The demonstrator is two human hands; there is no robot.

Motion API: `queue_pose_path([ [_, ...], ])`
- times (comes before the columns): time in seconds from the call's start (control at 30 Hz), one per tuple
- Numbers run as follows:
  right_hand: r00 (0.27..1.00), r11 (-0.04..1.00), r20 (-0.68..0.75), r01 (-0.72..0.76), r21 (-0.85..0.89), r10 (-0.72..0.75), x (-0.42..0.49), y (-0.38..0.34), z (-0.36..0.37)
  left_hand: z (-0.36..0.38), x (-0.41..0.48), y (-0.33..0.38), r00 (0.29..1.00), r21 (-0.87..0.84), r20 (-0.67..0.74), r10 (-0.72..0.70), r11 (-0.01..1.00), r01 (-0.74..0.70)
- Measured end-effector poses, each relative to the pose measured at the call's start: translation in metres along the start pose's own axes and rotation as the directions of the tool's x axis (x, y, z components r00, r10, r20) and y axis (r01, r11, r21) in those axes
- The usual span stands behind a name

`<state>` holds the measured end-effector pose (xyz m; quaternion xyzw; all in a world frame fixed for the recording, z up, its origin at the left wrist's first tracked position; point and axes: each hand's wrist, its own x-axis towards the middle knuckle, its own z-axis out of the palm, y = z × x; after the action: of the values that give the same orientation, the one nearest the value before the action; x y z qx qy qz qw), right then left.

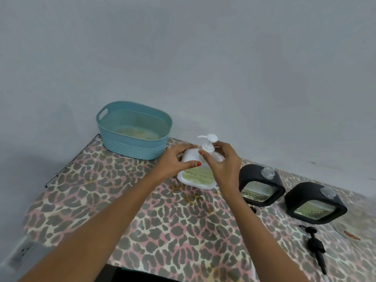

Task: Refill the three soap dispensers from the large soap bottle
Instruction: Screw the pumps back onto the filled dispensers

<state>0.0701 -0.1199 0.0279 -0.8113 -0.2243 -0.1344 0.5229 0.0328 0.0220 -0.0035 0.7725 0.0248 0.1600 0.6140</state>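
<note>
The two forearms (122,220) reach away from the camera over the leopard-print table cover (162,237).

**Hand state.** The left hand (177,159) grips the shoulder of the white dispenser (189,156), fingers curled over the top and thumb on the front face. The right hand (221,165) pinches the collar of the white pump (209,141) between thumb and fingertips.

**Location.** The white dispenser stands upright between the two hands. The first black dispenser (261,186) stands just right of the right hand. The second black dispenser (315,204) stands further right, and both have open necks. A black pump (316,247) lies loose on the cover, right of the right forearm. A teal basket (134,129) sits beyond the left hand. The large soap bottle is not in view.

**Handling.** The dispenser body appears to be rigid, smooth plastic, light, and only part full at its window. Soap residue would likely make it slippery. Hold the broad shoulder, not the window. Turn the pump only at its ribbed collar, because the spout offers poor leverage.
</note>
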Motion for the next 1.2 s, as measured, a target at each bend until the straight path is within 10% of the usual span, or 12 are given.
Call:
queue_pose_path([
  [0.43,0.995,0.996,0.064,-0.075,0.041,0.072,-0.004,0.011,0.007,0.000,-0.001,-0.003,1.000,0.009,-0.011,0.015,1.000,-0.015],
  [0.8,0.893,0.992,0.434,-0.127,0.000,0.115,0.012,0.009,-0.023,0.001,-0.001,-0.003,1.000,-0.018,-0.009,-0.003,1.000,0.003],
  [1.2,0.974,0.996,0.211,-0.092,0.007,0.088,0.006,0.010,-0.002,0.000,0.000,-0.001,1.000,0.015,0.009,0.002,1.000,-0.002],
])
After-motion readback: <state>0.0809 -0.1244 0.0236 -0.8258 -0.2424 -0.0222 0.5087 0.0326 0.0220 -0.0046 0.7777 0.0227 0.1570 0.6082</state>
